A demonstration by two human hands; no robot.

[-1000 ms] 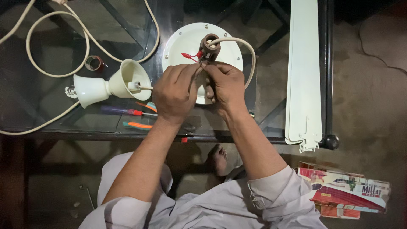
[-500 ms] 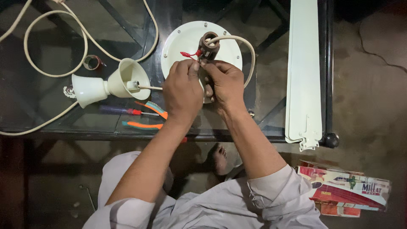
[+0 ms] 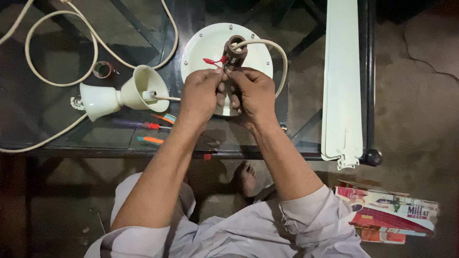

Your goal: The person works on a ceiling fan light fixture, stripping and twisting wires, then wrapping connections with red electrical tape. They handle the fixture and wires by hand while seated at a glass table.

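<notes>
Head view: both hands work on the wiring at a ceiling fan motor hub.

The left hand [image 3: 200,93] and right hand [image 3: 253,93] meet over the near half of the round white motor [image 3: 203,48], which lies on a glass table [image 3: 57,129]. Fingers of both hands are curled and pinched together around small wire ends just near of the brown hub [image 3: 235,48]; what exactly they pinch is hidden. A red wire [image 3: 213,61] sticks out left of the hub, and a cream cable [image 3: 272,50] loops from the hub round to the right. Left of the motor lie two cream cups [image 3: 122,93] on a rod, and screwdrivers [image 3: 148,126] nearer. A white fan blade [image 3: 342,81] lies at right. To do the step well, in my judgement: steady both wrists over the motor, keep the pinch short and close to the hub, and hold the red wire clear of the joint.
</notes>
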